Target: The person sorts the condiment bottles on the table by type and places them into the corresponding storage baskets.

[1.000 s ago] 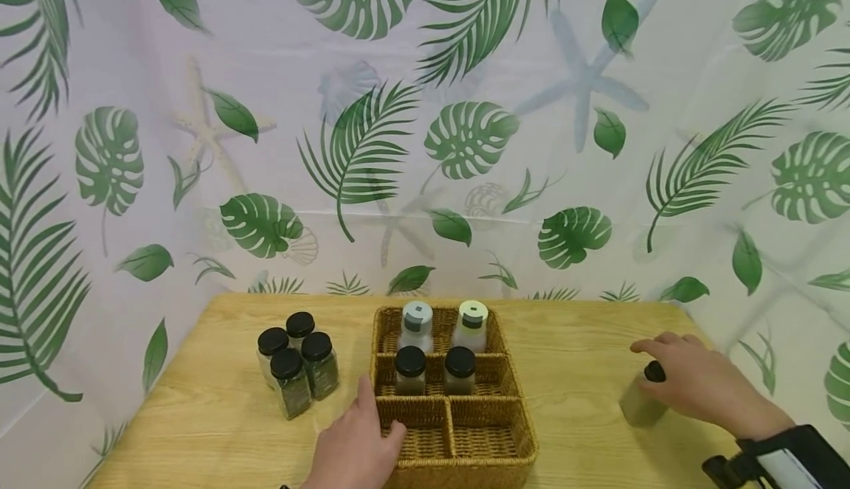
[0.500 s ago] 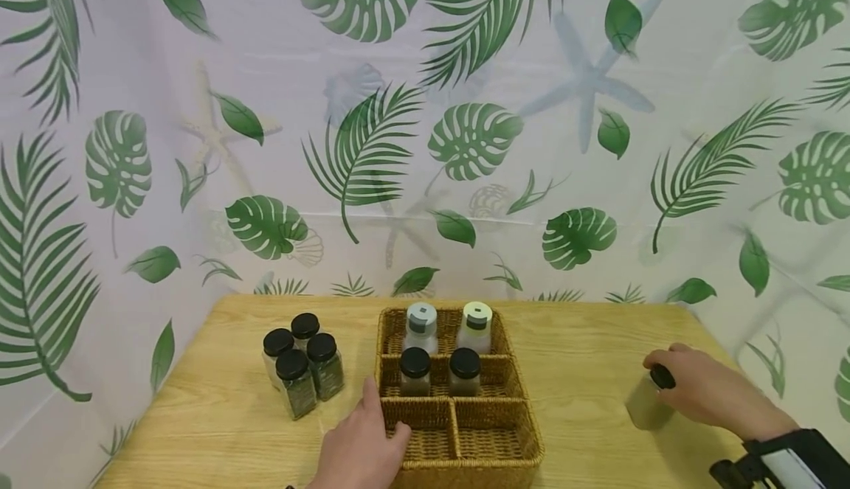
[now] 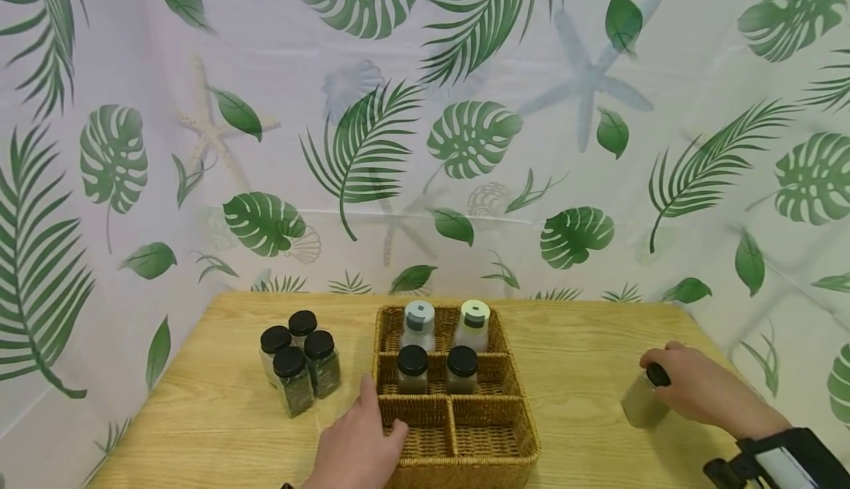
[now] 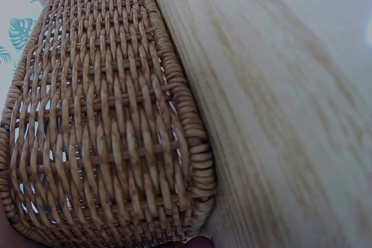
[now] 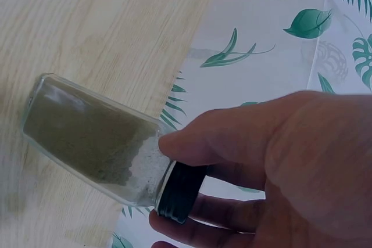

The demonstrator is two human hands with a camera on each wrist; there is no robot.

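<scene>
At the table's right, my right hand [image 3: 697,389] grips a glass spice jar [image 3: 641,404] by its black cap and neck. Greenish-brown powder fills much of this jar [image 5: 87,132] in the right wrist view, where the thumb and fingers of the hand [image 5: 273,161] close about the neck. My left hand [image 3: 358,441] holds the left wall of a wicker basket [image 3: 465,462], its thumb inside the front-left compartment. The woven wall of the basket [image 4: 104,103] fills much of the left wrist view.
Several black-capped spice jars [image 3: 299,371] stand grouped on the wooden table [image 3: 584,356], left of the basket. Inside the basket, two white bottles [image 3: 418,327] occupy the back row and two black-capped jars [image 3: 461,371] the middle row. A leaf-patterned cloth [image 3: 425,142] hangs behind.
My right hand's fingers have come down and closed on the spice jar's cap. The left hand has stayed on the basket. The head view has shifted slightly.
</scene>
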